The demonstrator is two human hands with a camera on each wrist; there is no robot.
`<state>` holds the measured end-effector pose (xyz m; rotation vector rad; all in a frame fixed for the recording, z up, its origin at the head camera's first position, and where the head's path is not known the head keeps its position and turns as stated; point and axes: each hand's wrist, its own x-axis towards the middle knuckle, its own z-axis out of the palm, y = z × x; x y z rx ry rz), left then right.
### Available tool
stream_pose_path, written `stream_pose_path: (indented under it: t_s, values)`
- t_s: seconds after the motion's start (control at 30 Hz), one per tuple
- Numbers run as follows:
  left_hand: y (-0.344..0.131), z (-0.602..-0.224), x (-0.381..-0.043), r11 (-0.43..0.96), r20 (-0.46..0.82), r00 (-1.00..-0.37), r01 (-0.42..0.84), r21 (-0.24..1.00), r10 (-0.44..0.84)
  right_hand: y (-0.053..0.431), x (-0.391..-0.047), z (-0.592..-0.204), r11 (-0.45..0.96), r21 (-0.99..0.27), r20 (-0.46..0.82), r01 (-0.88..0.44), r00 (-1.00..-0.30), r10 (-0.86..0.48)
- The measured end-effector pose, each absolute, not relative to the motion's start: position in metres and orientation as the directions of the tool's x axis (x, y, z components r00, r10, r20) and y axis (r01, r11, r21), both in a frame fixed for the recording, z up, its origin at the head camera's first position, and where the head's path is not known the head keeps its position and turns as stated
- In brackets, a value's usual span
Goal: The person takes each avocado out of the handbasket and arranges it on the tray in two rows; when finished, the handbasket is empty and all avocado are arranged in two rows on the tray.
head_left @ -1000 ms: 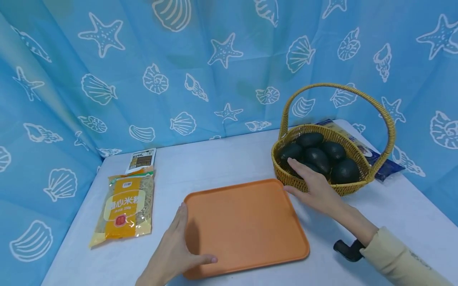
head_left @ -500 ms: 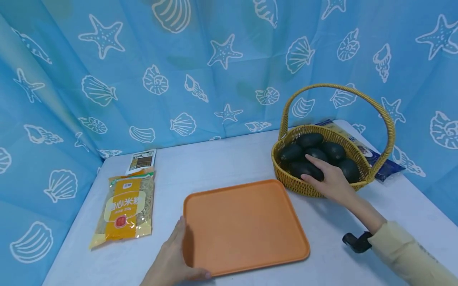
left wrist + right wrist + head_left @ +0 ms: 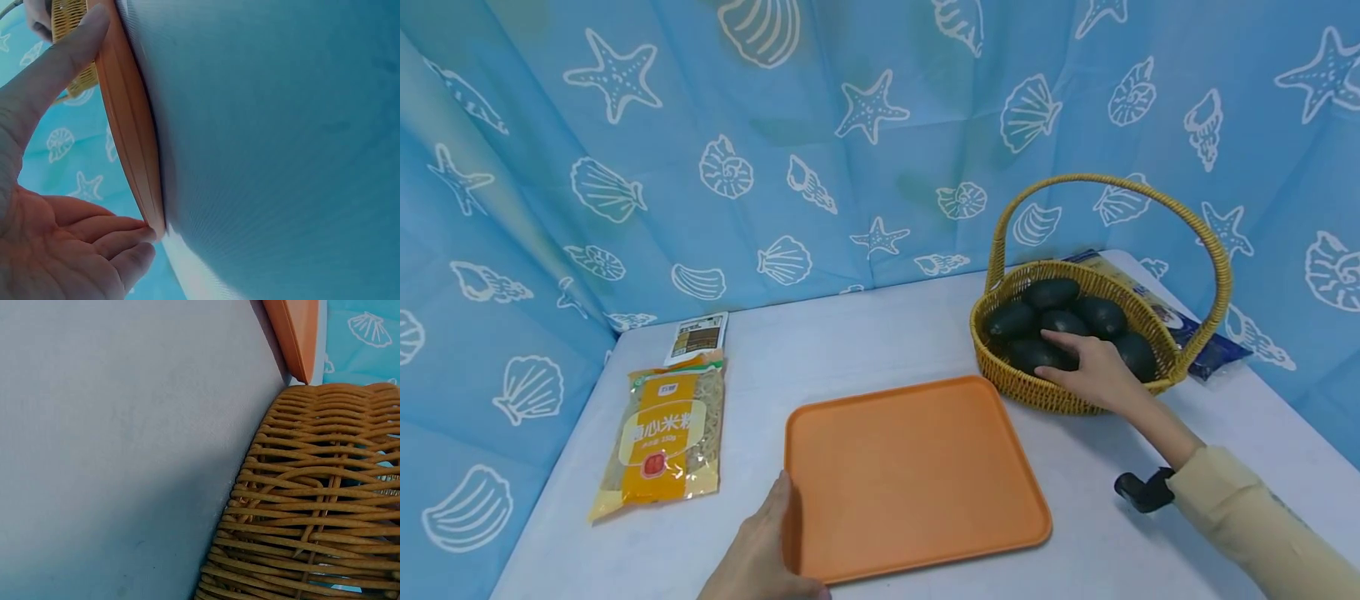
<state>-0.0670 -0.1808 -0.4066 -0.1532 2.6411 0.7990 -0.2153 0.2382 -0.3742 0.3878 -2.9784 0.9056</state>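
My right hand [image 3: 1093,371] reaches over the front rim of a yellow wicker basket [image 3: 1022,388]. Its thumb and index finger pinch a dark avocado [image 3: 1028,353] at the basket's front; the other fingers are partly hidden. Several more avocados [image 3: 1051,294] lie around it. In the right wrist view the woven wall [image 3: 312,512] fills the lower right, and the hand is out of sight. My left hand [image 3: 758,546] is at the near left corner of an orange tray [image 3: 917,483]. In the left wrist view its thumb and fairly straight fingertips touch the tray's rim [image 3: 128,119].
A yellow bag of rice noodles [image 3: 658,437] lies at the left, with a small white packet [image 3: 697,336] behind it. Behind the basket lies a dark blue packet [image 3: 1213,354]. Blue printed curtain [image 3: 850,167] encloses the white table [image 3: 850,333].
My right hand has moved from the basket's left rim onto the front avocado, with its thumb and index finger around it. My left hand has slid nearer along the tray's left edge.
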Motion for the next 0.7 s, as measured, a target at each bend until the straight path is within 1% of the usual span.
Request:
stream_pose_path:
  t_s: [0.23,0.37,0.53,0.7]
  values:
    - [-0.180,-0.407,-0.067,0.833,-0.392,-0.920,-0.217,0.509,0.000,0.240,-0.224,-0.375,0.809,-0.544,0.026,-0.224,-0.968,-0.250]
    - [-0.180,-0.407,-0.067,0.834,-0.388,-0.922,-0.219,0.507,-0.006,0.240,-0.228,-0.375,0.811,-0.553,-0.037,-0.193,-0.966,-0.255]
    - [-0.178,-0.409,-0.068,0.828,-0.424,-0.905,-0.263,0.495,-0.034,0.239,-0.231,-0.374,0.819,-0.554,-0.112,-0.146,-0.962,-0.247]
    - [-0.178,-0.410,-0.068,0.812,-0.437,-0.899,-0.285,0.509,-0.041,0.240,-0.232,-0.375,0.825,-0.548,-0.125,-0.138,-0.962,-0.244]
